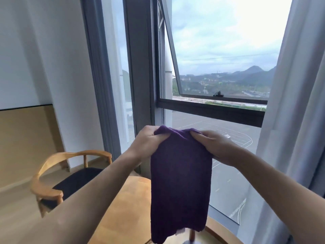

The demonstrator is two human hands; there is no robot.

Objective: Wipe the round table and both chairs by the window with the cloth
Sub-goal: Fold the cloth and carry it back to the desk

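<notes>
Cloth [181, 182] hangs lengthwise, long axis vertical, both upper corners pinched: left hand [149, 143] and right hand [216, 147] level, grip closed on fabric. Round table [126, 205] lies directly beneath; chair [58, 175] stands to the left.

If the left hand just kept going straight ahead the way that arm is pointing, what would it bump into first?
Probably the window glass. The left hand grips the top of the purple cloth and its forearm points up and toward the lower pane. Nothing shows between them, though depth is hard to judge from this one view.
</notes>
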